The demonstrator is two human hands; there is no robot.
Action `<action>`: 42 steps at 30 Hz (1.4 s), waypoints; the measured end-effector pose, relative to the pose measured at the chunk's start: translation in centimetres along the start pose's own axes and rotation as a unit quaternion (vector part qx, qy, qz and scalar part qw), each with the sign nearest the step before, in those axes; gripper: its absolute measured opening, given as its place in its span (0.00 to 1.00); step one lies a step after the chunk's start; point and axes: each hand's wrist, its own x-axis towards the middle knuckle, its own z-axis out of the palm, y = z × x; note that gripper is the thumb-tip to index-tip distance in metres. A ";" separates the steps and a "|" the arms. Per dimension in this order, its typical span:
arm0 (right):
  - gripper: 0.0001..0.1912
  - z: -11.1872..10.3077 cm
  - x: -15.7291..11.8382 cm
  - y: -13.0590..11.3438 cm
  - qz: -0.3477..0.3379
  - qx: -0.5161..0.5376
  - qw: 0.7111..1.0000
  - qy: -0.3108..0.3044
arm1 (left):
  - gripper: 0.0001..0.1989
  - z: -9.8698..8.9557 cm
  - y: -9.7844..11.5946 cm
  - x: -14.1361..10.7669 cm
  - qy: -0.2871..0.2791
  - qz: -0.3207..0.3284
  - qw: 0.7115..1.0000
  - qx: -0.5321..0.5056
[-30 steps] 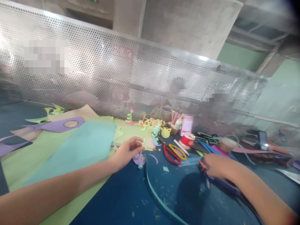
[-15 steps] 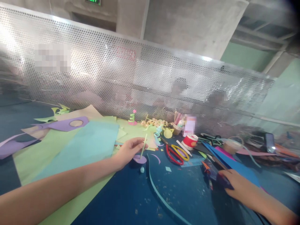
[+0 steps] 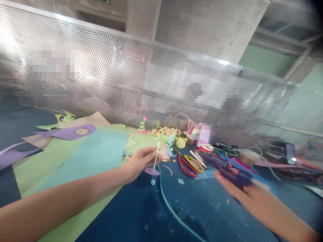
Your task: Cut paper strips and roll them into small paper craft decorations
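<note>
Near the middle, my left hand (image 3: 145,160) pinches a thin pale green stick (image 3: 156,155), which stands up from a round purple paper piece (image 3: 152,171). On the right, my right hand (image 3: 242,191) is wrapped round a dark blue glue gun (image 3: 227,169), somewhat blurred, its nozzle pointing left. Just below the purple piece lies a small light blue paper bit (image 3: 152,182). A long light blue paper strip (image 3: 168,205) curves over the dark blue table (image 3: 121,215) between my hands.
Red-handled scissors (image 3: 187,166) and yellow-handled ones (image 3: 195,163) lie beyond my hands. Coloured paper sheets (image 3: 88,158) cover the left. Behind stand a small green spiral decoration (image 3: 142,126), a red-and-white tape roll (image 3: 205,148) and a perforated metal screen (image 3: 101,67).
My right hand has lifted the glue gun and brought it up and leftward, nozzle near the tape roll. The stick in my left hand and the purple piece have tilted slightly.
</note>
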 end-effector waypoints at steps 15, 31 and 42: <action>0.18 2.7 2.0 -8.0 -0.089 0.170 0.980 -0.056 | 0.12 0.9 0.4 -0.7 -0.003 -0.021 1.000 0.006; 0.18 2.4 2.1 -8.3 -0.108 0.172 0.978 -0.038 | 0.12 1.0 0.4 -0.8 -0.022 0.006 0.999 -0.022; 0.17 2.7 1.9 -8.2 -0.102 0.163 0.980 -0.044 | 0.11 0.9 0.1 -0.7 -0.012 -0.009 1.000 -0.022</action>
